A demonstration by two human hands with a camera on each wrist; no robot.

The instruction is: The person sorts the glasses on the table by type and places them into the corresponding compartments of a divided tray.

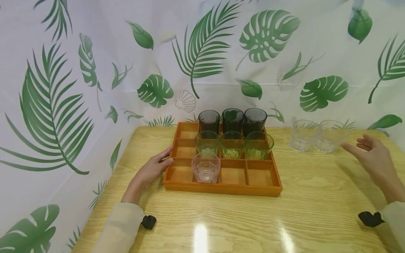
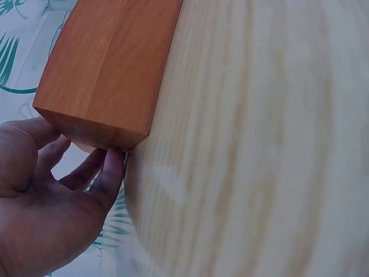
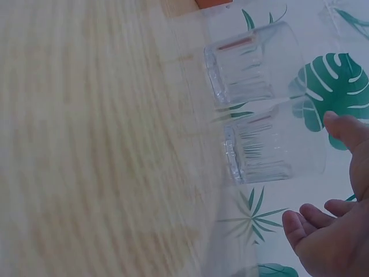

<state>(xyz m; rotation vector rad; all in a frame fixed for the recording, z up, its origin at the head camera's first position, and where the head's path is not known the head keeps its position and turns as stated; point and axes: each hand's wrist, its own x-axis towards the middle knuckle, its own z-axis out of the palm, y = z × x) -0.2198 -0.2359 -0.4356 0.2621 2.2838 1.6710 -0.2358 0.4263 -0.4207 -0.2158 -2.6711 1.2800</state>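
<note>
A wooden compartment tray (image 1: 223, 190) lies on the table with its left wall gripped by my left hand (image 1: 155, 170), the thumb at the rim and fingers against the side. In its back row stand three dark grey glasses (image 1: 209, 121), with three green glasses (image 1: 232, 146) in front of them. One faintly pink clear glass (image 1: 206, 168) stands in the front row, over the second compartment from the left. To the right, two clear glasses (image 1: 302, 137) are upright side by side on the table. My right hand (image 1: 374, 160) is just right of them, fingers spread, holding nothing.
The light wood table (image 1: 310, 211) runs under everything. Behind and to the left hangs a white cloth (image 1: 117, 45) printed with green leaves. A black wrist strap piece (image 1: 148, 222) shows at the left sleeve, and another (image 1: 371, 219) at the right.
</note>
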